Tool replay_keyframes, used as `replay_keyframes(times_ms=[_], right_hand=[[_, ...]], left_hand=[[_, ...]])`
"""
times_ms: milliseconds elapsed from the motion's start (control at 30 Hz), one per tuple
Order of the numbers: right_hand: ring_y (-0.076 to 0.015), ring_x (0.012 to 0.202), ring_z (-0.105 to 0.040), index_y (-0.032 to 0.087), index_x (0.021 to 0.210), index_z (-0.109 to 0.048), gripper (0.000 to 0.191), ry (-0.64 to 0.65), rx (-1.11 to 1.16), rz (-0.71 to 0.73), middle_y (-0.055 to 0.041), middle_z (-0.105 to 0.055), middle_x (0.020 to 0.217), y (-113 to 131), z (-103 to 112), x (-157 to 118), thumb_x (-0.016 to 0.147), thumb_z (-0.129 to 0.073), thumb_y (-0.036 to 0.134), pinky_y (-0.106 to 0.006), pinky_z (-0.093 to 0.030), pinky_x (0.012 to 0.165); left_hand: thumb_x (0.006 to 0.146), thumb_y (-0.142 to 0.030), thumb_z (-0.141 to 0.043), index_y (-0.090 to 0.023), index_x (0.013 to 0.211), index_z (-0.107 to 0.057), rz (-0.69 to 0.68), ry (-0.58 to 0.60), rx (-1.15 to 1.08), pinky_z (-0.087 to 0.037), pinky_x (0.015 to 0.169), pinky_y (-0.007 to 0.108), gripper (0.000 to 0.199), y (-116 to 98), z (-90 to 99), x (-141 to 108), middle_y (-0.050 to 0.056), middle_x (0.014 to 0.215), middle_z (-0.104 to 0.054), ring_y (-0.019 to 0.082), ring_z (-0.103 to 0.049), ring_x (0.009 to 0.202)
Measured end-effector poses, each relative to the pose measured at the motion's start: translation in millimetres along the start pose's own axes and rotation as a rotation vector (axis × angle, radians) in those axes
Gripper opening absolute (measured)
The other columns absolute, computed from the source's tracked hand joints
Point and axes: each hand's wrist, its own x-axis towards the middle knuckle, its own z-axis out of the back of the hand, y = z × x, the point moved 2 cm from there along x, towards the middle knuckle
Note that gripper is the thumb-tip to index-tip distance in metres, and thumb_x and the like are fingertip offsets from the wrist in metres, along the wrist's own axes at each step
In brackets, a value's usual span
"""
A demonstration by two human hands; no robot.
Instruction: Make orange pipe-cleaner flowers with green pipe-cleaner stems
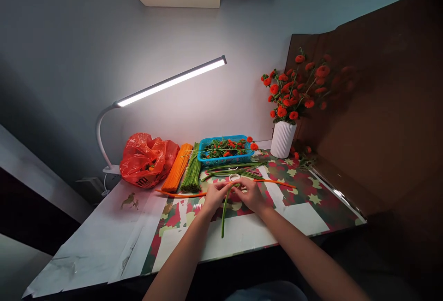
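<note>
My left hand [215,196] and my right hand [251,196] meet above the front middle of the table, their fingertips pinched close together. Between them runs an orange pipe cleaner [277,182], its ends sticking out to the left and right. A green pipe cleaner [224,218] hangs down toward me from the same spot. Exactly how the two cross is hidden by the fingers. Just beyond my fingertips lies a white ring [234,177], perhaps a tape roll. Loose green pipe cleaners [238,169] are spread behind it.
Bundles of orange pipe cleaners [177,168] and green pipe cleaners [192,172] lie left, beside a red plastic bag [147,158]. A blue basket [226,159] holds orange flowers and green pieces. A white vase [284,139] of flowers stands back right. A lit lamp [171,82] hangs overhead.
</note>
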Motion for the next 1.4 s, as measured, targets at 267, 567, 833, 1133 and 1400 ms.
replay_keyframes(times_ms=[267,567,833,1133,1400], right_hand=[[-0.0232,0.092,-0.054,0.022,0.1,-0.052,0.037,0.041,-0.171,0.102,-0.0056,-0.059,0.097,14,-7,-3,0.067,-0.069,0.018,-0.037,-0.047,0.08],[-0.0238,0.099,-0.054,0.023,0.099,-0.059,0.022,0.034,-0.136,0.143,-0.0085,-0.06,0.1,19,-9,-2,0.079,-0.056,0.015,-0.04,-0.045,0.086],[-0.0208,0.091,-0.062,0.024,0.086,-0.068,0.012,-0.094,0.064,0.027,-0.0053,-0.067,0.092,13,-1,1,0.082,-0.058,0.019,-0.037,-0.048,0.083],[-0.0203,0.076,-0.066,0.02,0.078,-0.067,0.021,-0.304,0.615,-0.513,-0.0036,-0.07,0.079,-11,-1,4,0.064,-0.074,0.035,-0.035,-0.054,0.073],[-0.0128,0.055,-0.062,0.017,0.073,-0.064,0.03,-0.295,0.894,-0.788,-0.0009,-0.067,0.066,-24,-2,3,0.052,-0.082,0.03,-0.026,-0.053,0.055]], left_hand=[[0.066,-0.044,-0.07,-0.019,0.119,-0.055,-0.043,-0.138,-0.166,-0.049,0.051,0.022,0.061,-2,-1.7,1,-0.001,0.074,-0.06,0.01,-0.058,0.054],[0.069,-0.039,-0.068,-0.017,0.1,-0.066,-0.151,0.021,-0.056,-0.051,0.068,0.027,0.038,-6,-8.7,-3,0.005,0.09,-0.067,0.018,-0.063,0.078],[0.065,-0.043,-0.073,-0.017,0.094,-0.064,-0.116,0.015,-0.126,-0.053,0.068,0.028,0.04,-5,-9.0,-3,0.003,0.083,-0.065,0.015,-0.064,0.073],[0.067,-0.038,-0.072,-0.021,0.115,-0.059,-0.058,0.021,-0.179,-0.055,0.072,0.03,0.052,-10,-6.6,-5,0.005,0.098,-0.06,0.015,-0.063,0.079],[0.07,-0.038,-0.07,-0.021,0.102,-0.066,-0.381,-0.029,0.234,-0.054,0.061,0.025,0.037,-18,-11.2,-12,0.006,0.094,-0.056,0.016,-0.056,0.079]])
